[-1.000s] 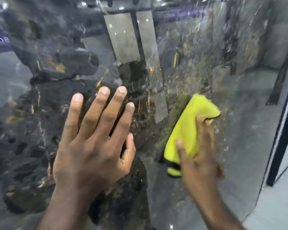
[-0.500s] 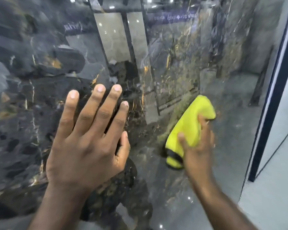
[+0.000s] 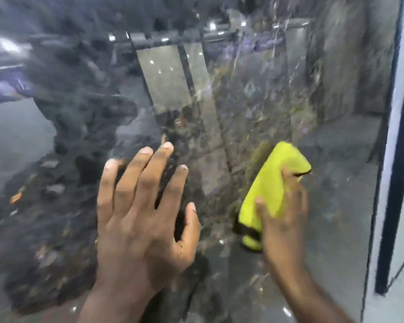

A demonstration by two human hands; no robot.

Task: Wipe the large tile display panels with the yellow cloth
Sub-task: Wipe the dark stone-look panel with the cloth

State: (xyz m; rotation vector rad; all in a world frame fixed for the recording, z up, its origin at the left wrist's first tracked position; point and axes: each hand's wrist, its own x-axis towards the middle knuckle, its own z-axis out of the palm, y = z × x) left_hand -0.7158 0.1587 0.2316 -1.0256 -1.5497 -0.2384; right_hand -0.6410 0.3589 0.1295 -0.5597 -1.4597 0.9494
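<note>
- The left hand (image 3: 140,220) lay flat on the lower middle of the glossy dark marble-look tile panel (image 3: 331,229). Its grip was fully open, fingers straight and slightly spread, holding nothing.
- The right hand (image 3: 282,224), blurred, was on the panel's lower right part. Its grip was closed on the yellow cloth (image 3: 273,183), with the thumb and fingers curled over it.
- The yellow cloth was folded and had a dark edge at its lower end. It was pressed against the panel face and stuck out above the fingers.
- Pale upright slabs (image 3: 166,78) showed as reflections in the panel's upper middle.
- A dark blue frame strip (image 3: 391,229) ran just beyond the panel's right edge.
</note>
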